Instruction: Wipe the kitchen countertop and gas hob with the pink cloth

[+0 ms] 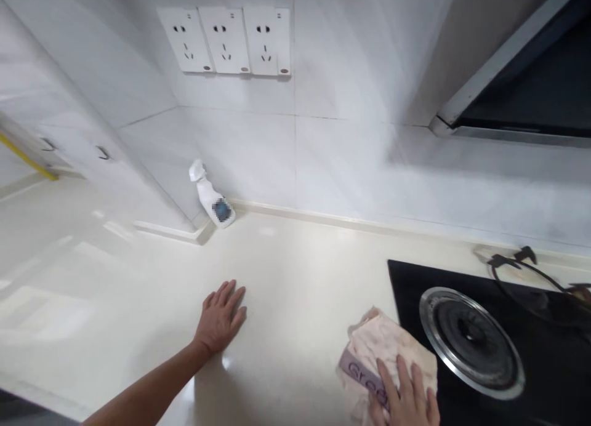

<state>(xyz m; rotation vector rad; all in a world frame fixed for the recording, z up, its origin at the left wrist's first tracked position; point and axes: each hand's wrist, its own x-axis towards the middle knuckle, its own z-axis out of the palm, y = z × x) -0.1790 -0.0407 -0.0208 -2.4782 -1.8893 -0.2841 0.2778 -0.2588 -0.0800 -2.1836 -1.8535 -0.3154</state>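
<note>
Under the right hand [407, 398], a folded pink cloth [392, 340] overlaps the edge of a gas hob [549, 352]; whether that grip pinches, I cannot tell. The left hand [218, 320] rests, grip spread, on the bench [295, 278], a spray bottle [213, 197] beyond.

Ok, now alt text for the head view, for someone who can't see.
A person's right hand rests on a pale pink cloth beside a black gas cooktop; the left hand lies palm-down on the cream countertop. A white spray bottle stands by the tiled wall.
</note>
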